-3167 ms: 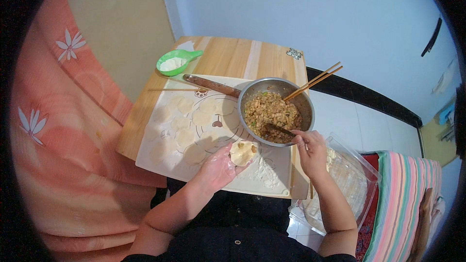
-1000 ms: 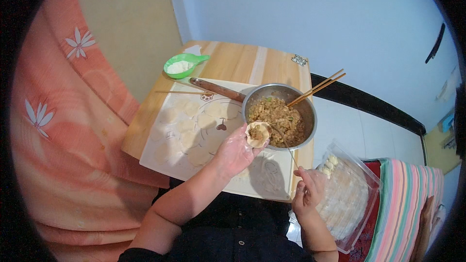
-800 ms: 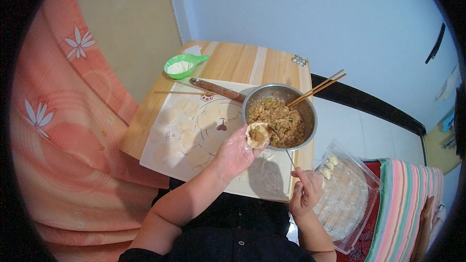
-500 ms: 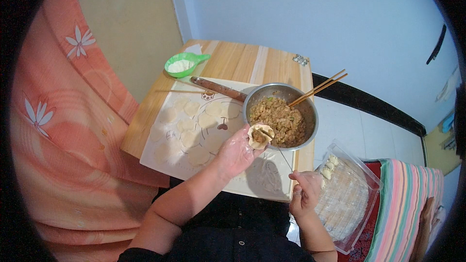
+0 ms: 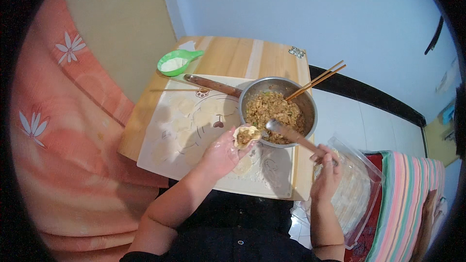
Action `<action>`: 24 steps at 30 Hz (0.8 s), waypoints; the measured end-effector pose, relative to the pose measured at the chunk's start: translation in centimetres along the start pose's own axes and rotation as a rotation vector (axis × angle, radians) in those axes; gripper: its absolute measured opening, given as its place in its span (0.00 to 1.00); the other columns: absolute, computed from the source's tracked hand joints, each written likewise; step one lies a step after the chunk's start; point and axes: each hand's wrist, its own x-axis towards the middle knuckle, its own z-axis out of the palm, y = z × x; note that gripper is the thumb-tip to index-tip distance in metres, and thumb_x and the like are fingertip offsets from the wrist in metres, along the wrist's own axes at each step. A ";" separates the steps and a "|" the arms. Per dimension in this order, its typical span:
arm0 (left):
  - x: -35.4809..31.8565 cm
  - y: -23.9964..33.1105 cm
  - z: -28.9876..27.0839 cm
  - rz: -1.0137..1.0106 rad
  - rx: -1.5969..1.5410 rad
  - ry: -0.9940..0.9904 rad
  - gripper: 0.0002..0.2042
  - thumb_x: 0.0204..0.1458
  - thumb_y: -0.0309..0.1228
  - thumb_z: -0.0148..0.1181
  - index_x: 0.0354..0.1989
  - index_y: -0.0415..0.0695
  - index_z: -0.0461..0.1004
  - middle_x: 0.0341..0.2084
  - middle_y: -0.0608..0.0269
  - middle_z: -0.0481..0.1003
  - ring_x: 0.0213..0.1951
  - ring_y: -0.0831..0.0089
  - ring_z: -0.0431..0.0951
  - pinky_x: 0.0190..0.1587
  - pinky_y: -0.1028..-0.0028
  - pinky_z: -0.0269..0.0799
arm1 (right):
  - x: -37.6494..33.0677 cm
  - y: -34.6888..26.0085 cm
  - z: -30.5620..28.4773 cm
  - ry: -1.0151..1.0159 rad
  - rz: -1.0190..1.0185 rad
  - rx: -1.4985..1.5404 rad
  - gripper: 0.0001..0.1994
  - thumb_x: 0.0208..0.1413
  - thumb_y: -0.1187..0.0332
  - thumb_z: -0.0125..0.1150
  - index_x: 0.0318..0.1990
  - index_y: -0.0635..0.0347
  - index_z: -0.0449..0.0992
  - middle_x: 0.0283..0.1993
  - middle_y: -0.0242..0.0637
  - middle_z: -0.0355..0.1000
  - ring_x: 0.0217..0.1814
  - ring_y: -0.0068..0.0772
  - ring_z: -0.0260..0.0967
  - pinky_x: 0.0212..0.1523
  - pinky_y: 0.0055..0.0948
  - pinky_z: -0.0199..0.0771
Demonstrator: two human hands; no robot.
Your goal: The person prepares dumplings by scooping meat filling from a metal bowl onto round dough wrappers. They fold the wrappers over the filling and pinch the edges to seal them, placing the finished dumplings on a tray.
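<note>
Cupped around a dumpling wrapper (image 5: 241, 141), my left hand (image 5: 219, 157) holds it just left of the bowl's near rim. Brown filling sits in the middle of the wrapper, whose edges curl up. A metal spoon (image 5: 297, 138) is gripped by its handle in my right hand (image 5: 326, 174). Its head hangs over the near side of the steel bowl (image 5: 252, 85), which is partly full of minced filling (image 5: 272, 109). Several flat round wrappers (image 5: 184, 126) lie on the white floured mat (image 5: 150, 153) left of the bowl, partly in shadow.
Two chopsticks (image 5: 318, 82) lean out of the bowl to the right. Behind the mat lie a rolling pin (image 5: 213, 85), a thin stick (image 5: 174, 90) and a green scoop of flour (image 5: 170, 70). Right of the wooden table (image 5: 233, 53) sits a clear tray (image 5: 359, 179) beside striped cloth (image 5: 407, 194).
My right hand has moved up and to the right, drawing the spoon off the wrapper to over the bowl. My left hand has shifted slightly left and down with the wrapper.
</note>
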 end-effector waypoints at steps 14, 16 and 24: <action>-1.6 1.4 0.2 0.048 -0.046 0.057 0.18 0.61 0.35 0.37 0.55 0.36 0.60 0.52 0.52 0.65 0.55 0.62 0.66 0.59 0.66 0.62 | 5.4 1.1 0.5 -0.302 -0.397 -0.876 0.08 0.55 0.70 0.51 0.39 0.59 0.75 0.27 0.39 0.71 0.33 0.41 0.66 0.37 0.36 0.62; -1.6 1.4 0.2 0.050 -0.050 0.054 0.18 0.61 0.35 0.37 0.55 0.36 0.61 0.52 0.53 0.66 0.55 0.62 0.66 0.59 0.66 0.62 | 5.4 1.1 1.0 -0.335 -0.418 -0.883 0.08 0.55 0.70 0.52 0.39 0.58 0.75 0.28 0.39 0.71 0.33 0.42 0.66 0.37 0.37 0.62; -1.6 1.6 0.5 0.048 -0.045 0.069 0.18 0.61 0.36 0.39 0.54 0.37 0.62 0.51 0.54 0.67 0.55 0.63 0.66 0.58 0.65 0.62 | 5.4 1.9 3.0 -0.501 -0.445 -0.904 0.07 0.54 0.70 0.52 0.38 0.58 0.76 0.29 0.38 0.71 0.34 0.40 0.65 0.37 0.35 0.62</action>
